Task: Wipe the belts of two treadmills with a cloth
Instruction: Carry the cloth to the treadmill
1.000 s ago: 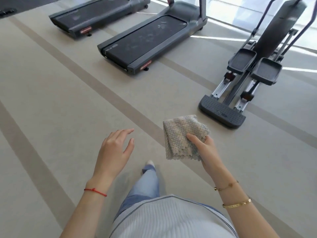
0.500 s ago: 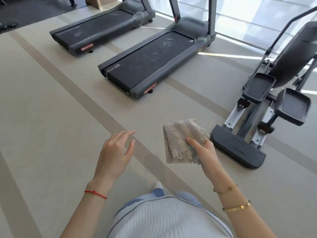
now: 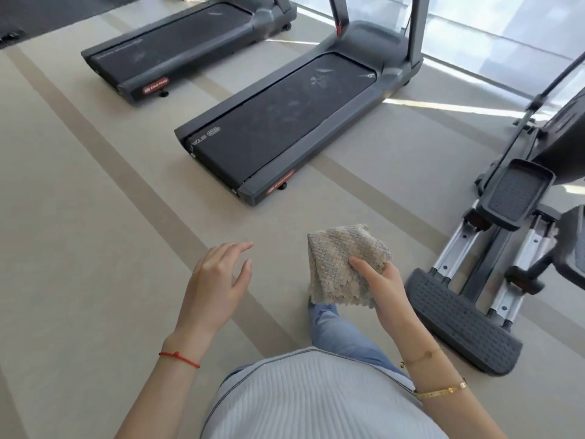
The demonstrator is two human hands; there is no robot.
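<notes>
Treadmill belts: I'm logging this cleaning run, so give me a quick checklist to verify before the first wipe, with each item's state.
1. Cloth gripped in the right hand: ok.
2. Left hand free, holding nothing: ok.
3. Near treadmill belt in view with no objects on it, smudges visible: ok.
4. Far treadmill belt in view: ok.
5. Cloth touching a belt: not ok, held in the air short of both.
6. Cloth damp or dry: cannot tell.

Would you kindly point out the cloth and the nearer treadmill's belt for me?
cloth [image 3: 340, 261], head view, middle of the folded fabric.
nearer treadmill's belt [image 3: 278, 122], head view, centre of the dark running surface.
</notes>
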